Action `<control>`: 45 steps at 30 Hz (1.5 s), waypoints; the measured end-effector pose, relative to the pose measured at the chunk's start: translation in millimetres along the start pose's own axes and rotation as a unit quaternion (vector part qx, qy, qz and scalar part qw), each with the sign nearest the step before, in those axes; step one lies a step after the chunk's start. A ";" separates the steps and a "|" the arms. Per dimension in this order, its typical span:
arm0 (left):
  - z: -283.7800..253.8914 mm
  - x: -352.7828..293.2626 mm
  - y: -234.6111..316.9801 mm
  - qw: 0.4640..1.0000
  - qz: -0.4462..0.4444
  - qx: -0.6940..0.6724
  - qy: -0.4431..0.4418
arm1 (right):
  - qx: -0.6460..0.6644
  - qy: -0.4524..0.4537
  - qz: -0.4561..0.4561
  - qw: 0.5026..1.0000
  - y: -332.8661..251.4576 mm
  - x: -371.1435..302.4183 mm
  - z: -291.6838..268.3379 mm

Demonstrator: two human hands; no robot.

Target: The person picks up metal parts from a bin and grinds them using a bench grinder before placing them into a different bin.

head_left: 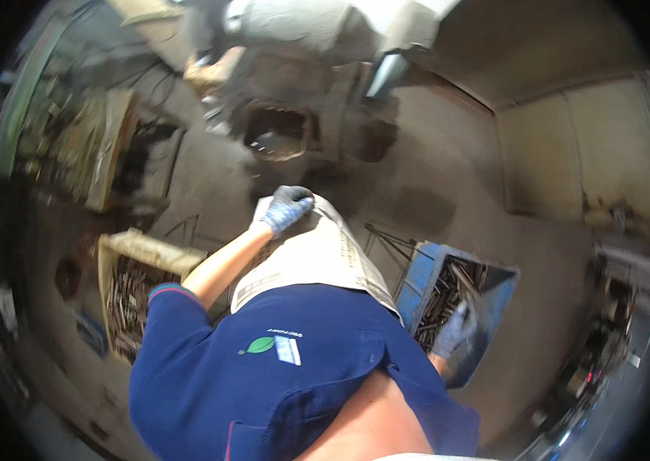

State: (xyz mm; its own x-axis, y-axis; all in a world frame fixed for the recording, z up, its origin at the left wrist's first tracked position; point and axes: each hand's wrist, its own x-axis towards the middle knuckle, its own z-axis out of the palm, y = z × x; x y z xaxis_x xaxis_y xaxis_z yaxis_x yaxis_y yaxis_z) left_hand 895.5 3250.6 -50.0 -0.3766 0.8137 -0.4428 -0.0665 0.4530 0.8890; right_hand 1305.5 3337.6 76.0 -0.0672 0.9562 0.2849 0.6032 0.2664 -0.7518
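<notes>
My left hand [291, 209], in a blue and dark grey work glove, rests on the light apron [311, 257] over my lap. Its fingers are curled in, and whatever they may hold is hidden. On my right side, my right hand [456, 330] reaches into a blue bin [498, 296] in a pale glove. Short dark metal rods [441, 301] fill much of that bin, right beside the hand. Motion blurs the right fingers, so their grip does not show.
To my left stands a yellowish crate [152, 247] holding several metal rods [130, 296]. Ahead is a dark machine [325, 100] with a squarish opening [277, 137]. Pale panels [578, 146] stand at the right, and a wooden-edged box [114, 146] at the far left.
</notes>
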 end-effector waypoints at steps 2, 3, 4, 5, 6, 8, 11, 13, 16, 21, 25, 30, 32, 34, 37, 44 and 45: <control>3.7 -20.6 -23.7 0.997 -0.014 0.080 -0.008 | -0.064 -0.027 0.087 0.994 42.9 -9.6 -29.1; 8.7 -30.5 -25.6 0.992 -0.023 0.124 -0.008 | -0.114 -0.042 0.112 0.986 65.3 -10.7 -35.8; 9.0 -43.2 -22.9 0.990 -0.031 0.141 -0.002 | -0.084 -0.035 0.075 0.993 70.8 1.3 -29.7; 7.2 -49.2 -17.4 0.985 -0.032 0.170 -0.014 | -0.053 -0.011 0.053 0.997 73.4 -0.7 -23.3; 7.4 -51.7 -23.4 0.985 -0.032 0.171 -0.005 | -0.040 -0.027 0.007 0.999 54.2 10.2 -9.0; 2.4 -54.6 -37.8 0.987 -0.019 0.158 0.020 | 0.068 -0.101 0.014 0.992 12.2 24.8 28.6; -19.7 -84.1 -24.1 0.989 -0.021 0.134 0.055 | 0.174 -0.241 -0.054 0.953 -7.1 42.1 93.2; -37.0 -106.6 -33.5 0.984 0.000 0.127 0.121 | 0.176 -0.299 -0.100 0.932 -20.7 38.4 130.6; -79.5 -161.5 -23.5 0.975 0.011 0.105 0.196 | 0.195 -0.356 -0.140 0.903 -35.8 24.3 168.2; -174.4 -266.7 -77.0 0.922 -0.025 0.157 0.352 | 0.202 -0.411 -0.100 0.884 -87.6 -1.8 196.1; -249.0 -335.9 -165.0 0.837 -0.166 0.073 0.516 | 0.221 -0.446 -0.114 0.860 -107.5 -11.1 216.9; -294.7 -346.4 -211.6 0.839 -0.209 0.193 0.464 | 0.202 -0.457 -0.121 0.858 -128.3 -24.9 223.9; -292.8 -323.6 -204.6 0.827 -0.178 0.245 0.473 | 0.183 -0.457 -0.119 0.863 -133.4 -30.1 224.1; -290.1 -297.8 -202.4 0.868 -0.196 0.223 0.399 | 0.160 -0.454 -0.120 0.868 -137.8 -33.6 224.5; -279.6 -262.8 -201.4 0.858 -0.310 0.291 0.287 | 0.162 -0.446 -0.141 0.869 -142.1 -38.9 224.3; -272.9 -213.0 -287.7 0.887 -0.186 0.295 0.304 | 0.140 -0.431 -0.138 0.881 -143.9 -40.3 219.0; -273.6 -207.5 -312.9 0.888 -0.165 0.292 0.313 | 0.141 -0.434 -0.134 0.879 -144.2 -39.5 218.2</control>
State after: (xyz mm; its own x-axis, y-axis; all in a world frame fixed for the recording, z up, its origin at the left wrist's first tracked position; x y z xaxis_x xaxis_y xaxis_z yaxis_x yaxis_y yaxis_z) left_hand 741.5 2840.3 -204.5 -0.8779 0.3224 -0.3540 0.1539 0.8901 0.4291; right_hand 1047.8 3287.9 43.4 -0.8328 0.5535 0.0048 0.2602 0.3990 -0.8793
